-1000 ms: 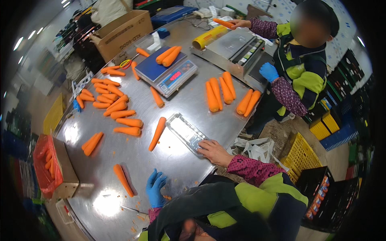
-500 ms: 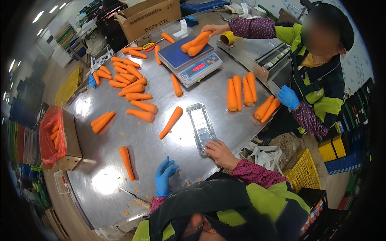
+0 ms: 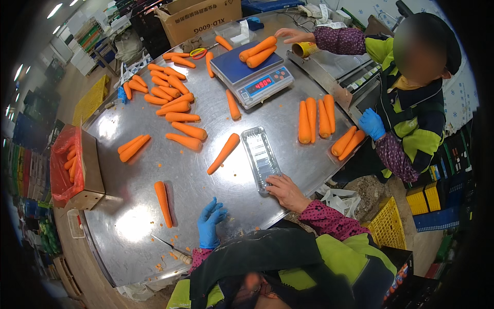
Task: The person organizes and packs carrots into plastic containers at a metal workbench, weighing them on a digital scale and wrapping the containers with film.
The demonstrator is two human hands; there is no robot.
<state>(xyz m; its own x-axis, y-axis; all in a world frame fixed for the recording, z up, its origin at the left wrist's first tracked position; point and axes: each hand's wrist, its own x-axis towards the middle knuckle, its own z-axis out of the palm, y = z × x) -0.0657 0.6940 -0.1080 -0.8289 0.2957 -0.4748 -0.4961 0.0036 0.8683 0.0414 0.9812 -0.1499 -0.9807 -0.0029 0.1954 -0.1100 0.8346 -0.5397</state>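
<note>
My left hand (image 3: 210,224), in a blue glove, hovers at the table's near edge with its fingers apart and nothing in them. Bare and further right, my right hand (image 3: 287,193) grips the near end of a clear plastic tray (image 3: 261,157), which lies on the metal table with no carrots in it. Left of the tray lies a single carrot (image 3: 224,153). Another carrot (image 3: 163,204) sits left of my gloved hand. Close to that hand, a knife (image 3: 172,248) with a pale handle lies among orange scraps.
A digital scale (image 3: 257,82) bears two carrots (image 3: 261,51); a co-worker's bare hand (image 3: 294,35) is beside them. Loose carrots (image 3: 177,106) spread across the left. Paired carrots (image 3: 316,117) lie right. A red-lined metal bin (image 3: 90,167) stands at the left edge; scissors (image 3: 198,53) lie behind.
The co-worker's bare hand has let go of the carrots on the scale and drawn back to the right. The scale's reading has changed. My hands have barely moved.
</note>
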